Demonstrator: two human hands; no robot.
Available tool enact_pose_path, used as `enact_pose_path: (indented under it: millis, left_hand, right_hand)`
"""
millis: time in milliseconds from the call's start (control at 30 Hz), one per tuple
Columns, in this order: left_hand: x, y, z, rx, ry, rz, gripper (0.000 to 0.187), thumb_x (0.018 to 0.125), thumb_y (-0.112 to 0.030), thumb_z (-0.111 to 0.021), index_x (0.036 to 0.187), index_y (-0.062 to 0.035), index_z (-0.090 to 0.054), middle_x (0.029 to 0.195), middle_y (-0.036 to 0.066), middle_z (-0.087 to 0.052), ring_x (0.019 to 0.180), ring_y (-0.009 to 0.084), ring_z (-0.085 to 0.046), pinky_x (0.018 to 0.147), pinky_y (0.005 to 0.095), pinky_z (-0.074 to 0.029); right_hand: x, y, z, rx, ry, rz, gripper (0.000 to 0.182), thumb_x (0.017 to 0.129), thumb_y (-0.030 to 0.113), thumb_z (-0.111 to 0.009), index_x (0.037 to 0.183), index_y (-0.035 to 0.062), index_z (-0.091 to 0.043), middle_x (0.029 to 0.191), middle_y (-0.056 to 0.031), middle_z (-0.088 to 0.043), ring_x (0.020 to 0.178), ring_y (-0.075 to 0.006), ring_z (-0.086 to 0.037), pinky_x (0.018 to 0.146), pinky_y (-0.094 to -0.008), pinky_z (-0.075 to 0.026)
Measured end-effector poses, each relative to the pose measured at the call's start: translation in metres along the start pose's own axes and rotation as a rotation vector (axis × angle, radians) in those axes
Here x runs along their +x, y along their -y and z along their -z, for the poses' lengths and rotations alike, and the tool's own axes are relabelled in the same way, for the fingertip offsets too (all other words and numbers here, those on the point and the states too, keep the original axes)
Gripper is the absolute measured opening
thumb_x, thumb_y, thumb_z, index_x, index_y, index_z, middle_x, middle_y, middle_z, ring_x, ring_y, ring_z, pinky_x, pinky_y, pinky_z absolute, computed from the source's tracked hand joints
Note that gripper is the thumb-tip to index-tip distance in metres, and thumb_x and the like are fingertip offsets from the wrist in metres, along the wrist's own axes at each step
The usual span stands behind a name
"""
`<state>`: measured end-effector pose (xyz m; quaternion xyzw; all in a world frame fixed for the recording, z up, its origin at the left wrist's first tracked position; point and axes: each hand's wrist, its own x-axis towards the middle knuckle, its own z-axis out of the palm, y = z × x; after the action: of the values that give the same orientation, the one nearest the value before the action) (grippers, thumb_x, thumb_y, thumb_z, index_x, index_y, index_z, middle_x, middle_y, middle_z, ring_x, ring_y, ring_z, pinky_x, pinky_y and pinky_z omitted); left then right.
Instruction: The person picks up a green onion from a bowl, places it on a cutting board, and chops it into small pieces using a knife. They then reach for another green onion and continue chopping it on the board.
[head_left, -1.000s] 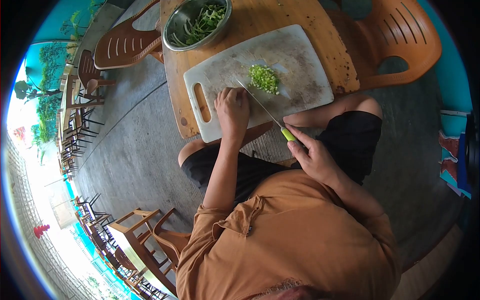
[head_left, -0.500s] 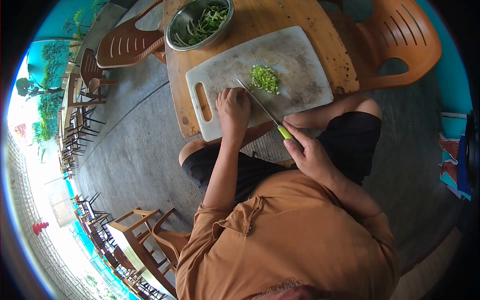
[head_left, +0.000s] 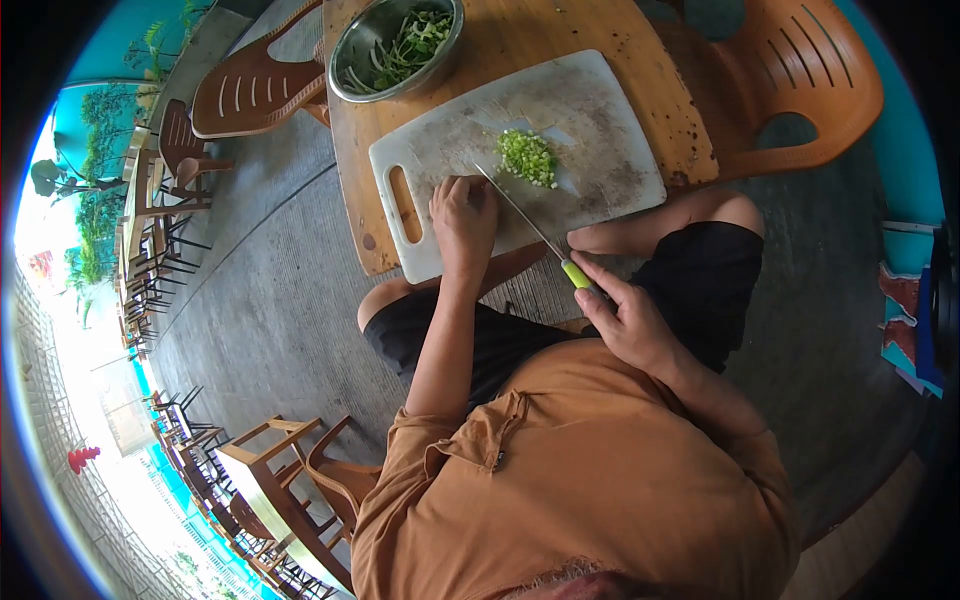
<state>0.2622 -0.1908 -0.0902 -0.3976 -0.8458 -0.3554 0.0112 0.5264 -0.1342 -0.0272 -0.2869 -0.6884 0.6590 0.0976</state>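
Observation:
My right hand point(head_left: 628, 318) is wrapped round the green-and-black handle of a knife point(head_left: 528, 217). The blade slants up and left across the near part of the white cutting board point(head_left: 610, 95), its tip close to my left fingers. My left hand point(head_left: 463, 222) rests on the board beside the blade with its fingers curled together. Whatever those fingers may be pressing is hidden from above. A small heap of chopped scallions point(head_left: 527, 158) lies on the board, just beyond the blade and to its right.
A steel bowl point(head_left: 338, 75) with cut greens stands at the wooden table's point(head_left: 655, 85) far left. One orange plastic chair point(head_left: 845, 120) is at the right of the table, and a brown chair point(head_left: 235, 95) at its left. My knees are under the near edge.
The knife and my right hand have shifted slightly right and toward me. My left hand stays curled at almost the same place on the board.

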Motion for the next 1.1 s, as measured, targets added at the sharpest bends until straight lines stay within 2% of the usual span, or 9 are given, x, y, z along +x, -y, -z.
enact_pose_path:
  millis: [100, 200, 500, 600, 667, 700, 767, 900, 1100]
  left_hand:
    - [0.0, -0.001, 0.0, 0.007, -0.005, -0.006, 0.011, 0.09, -0.012, -0.075, 0.098, -0.0039, -0.076, 0.097, 0.011, -0.07, 0.1, 0.0327, -0.065, 0.096, 0.0451, -0.047]
    - [0.0, -0.002, 0.0, 0.011, -0.009, -0.009, 0.011, 0.09, -0.012, -0.074, 0.098, -0.0037, -0.076, 0.097, 0.011, -0.07, 0.1, 0.0327, -0.065, 0.096, 0.0451, -0.047]
    - [0.001, -0.002, 0.002, -0.013, 0.01, -0.004, 0.012, 0.092, -0.012, -0.073, 0.098, -0.0028, -0.077, 0.097, 0.012, -0.07, 0.102, 0.0325, -0.065, 0.097, 0.0449, -0.047]
    - [0.001, -0.001, 0.002, -0.021, 0.011, -0.016, 0.012, 0.092, -0.012, -0.073, 0.098, -0.0025, -0.076, 0.097, 0.012, -0.07, 0.102, 0.0331, -0.065, 0.097, 0.0451, -0.047]
    - [0.001, 0.002, 0.002, -0.019, 0.008, -0.028, 0.012, 0.092, -0.012, -0.073, 0.098, -0.0025, -0.075, 0.097, 0.012, -0.069, 0.102, 0.0336, -0.065, 0.097, 0.0454, -0.047]
    - [0.001, 0.003, 0.002, 0.001, 0.024, -0.021, 0.011, 0.092, -0.012, -0.073, 0.098, -0.0024, -0.075, 0.098, 0.013, -0.069, 0.103, 0.034, -0.065, 0.096, 0.0457, -0.047]
    - [0.0, 0.004, 0.002, 0.023, 0.038, -0.014, 0.011, 0.092, -0.012, -0.073, 0.098, -0.0024, -0.074, 0.098, 0.013, -0.069, 0.103, 0.0343, -0.065, 0.096, 0.0461, -0.048]
    - [-0.002, 0.003, 0.0, 0.016, 0.0, -0.017, 0.011, 0.092, -0.012, -0.074, 0.098, -0.0033, -0.073, 0.098, 0.013, -0.069, 0.101, 0.0349, -0.065, 0.096, 0.0466, -0.048]
    - [0.001, 0.0, -0.002, 0.032, -0.003, -0.03, 0.01, 0.092, -0.013, -0.075, 0.097, -0.0048, -0.074, 0.096, 0.011, -0.07, 0.099, 0.0323, -0.066, 0.096, 0.0452, -0.047]
  right_hand:
    - [0.0, -0.001, 0.0, -0.004, -0.011, 0.017, 0.05, 0.11, 0.023, -0.061, 0.155, 0.0014, -0.052, 0.091, -0.0155, -0.072, 0.075, -0.0101, -0.063, 0.072, -0.0292, -0.054]
    - [0.0, 0.005, 0.003, -0.053, 0.053, -0.089, 0.051, 0.11, 0.023, -0.06, 0.155, 0.0014, -0.052, 0.094, -0.0177, -0.073, 0.075, -0.011, -0.064, 0.072, -0.0299, -0.054]
    - [0.018, -0.011, -0.01, 0.056, -0.011, -0.005, 0.051, 0.111, 0.024, -0.06, 0.154, -0.002, -0.052, 0.091, -0.0161, -0.072, 0.074, -0.0111, -0.061, 0.074, -0.029, -0.054]
    - [0.029, -0.011, -0.012, 0.022, 0.004, -0.04, 0.051, 0.11, 0.024, -0.061, 0.153, -0.002, -0.053, 0.104, -0.0219, -0.076, 0.081, -0.0175, -0.07, 0.077, -0.032, -0.055]
    - [0.034, -0.013, -0.017, -0.073, -0.024, 0.042, 0.05, 0.109, 0.023, -0.062, 0.151, -0.0025, -0.054, 0.117, -0.0276, -0.074, 0.096, -0.032, -0.077, 0.084, -0.037, -0.058]
    - [0.035, -0.017, -0.021, -0.072, -0.024, 0.043, 0.05, 0.109, 0.023, -0.062, 0.151, -0.0025, -0.054, 0.117, -0.0276, -0.074, 0.096, -0.032, -0.077, 0.084, -0.037, -0.058]
    - [0.036, -0.026, -0.027, -0.164, -0.142, 0.28, 0.05, 0.107, 0.021, -0.063, 0.15, -0.0033, -0.055, 0.123, -0.0306, -0.072, 0.112, -0.0428, -0.072, 0.091, -0.0417, -0.058]
    - [0.026, -0.022, -0.02, -0.185, -0.139, 0.285, 0.05, 0.107, 0.02, -0.063, 0.15, -0.0037, -0.055, 0.124, -0.0309, -0.071, 0.117, -0.0446, -0.07, 0.095, -0.0436, -0.058]
    - [0.009, -0.012, -0.008, -0.096, -0.084, 0.181, 0.05, 0.108, 0.02, -0.061, 0.151, -0.004, -0.054, 0.118, -0.0294, -0.073, 0.102, -0.0377, -0.076, 0.088, -0.04, -0.058]
